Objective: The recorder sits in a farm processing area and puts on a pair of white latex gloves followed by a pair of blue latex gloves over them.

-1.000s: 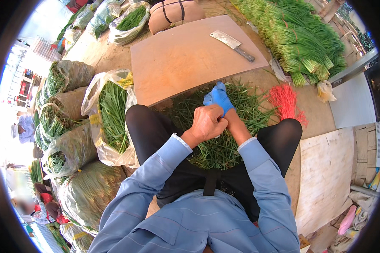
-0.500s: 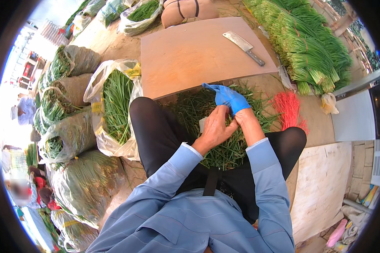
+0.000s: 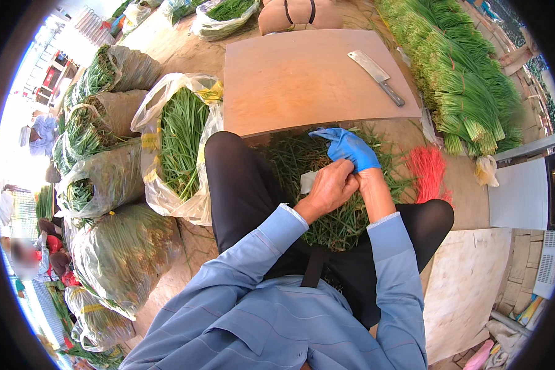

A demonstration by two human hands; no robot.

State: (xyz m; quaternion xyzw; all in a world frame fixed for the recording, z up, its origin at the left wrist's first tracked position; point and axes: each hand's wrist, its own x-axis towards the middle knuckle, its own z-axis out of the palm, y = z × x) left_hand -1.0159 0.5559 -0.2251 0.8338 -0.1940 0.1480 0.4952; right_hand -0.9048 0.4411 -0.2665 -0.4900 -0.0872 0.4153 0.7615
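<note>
A thin blue glove [image 3: 350, 147] covers much of my right hand [image 3: 370, 176], its loose tip hanging out past the fingers to the left. My bare left hand [image 3: 330, 189] is closed, pinching the glove at its cuff near the right wrist. How the right fingers lie inside the glove is hidden. Both hands are over a heap of cut green stalks [image 3: 330, 229] between my knees. A small white piece [image 3: 308, 181], perhaps paper or cloth, shows beside the left hand.
Ahead lies a wide board [image 3: 302, 80] with a cleaver [image 3: 376, 77] on it. Bundled green stalks [image 3: 462, 80] are stacked at the far right, with red ties [image 3: 427, 172] nearer. An open bag of greens [image 3: 182, 148] stands left, beside several packed bags [image 3: 129, 253].
The whole view has shifted a little, so the board and bags appear further right. My left hand still pinches the glove on the right hand, and more of the white piece shows.
</note>
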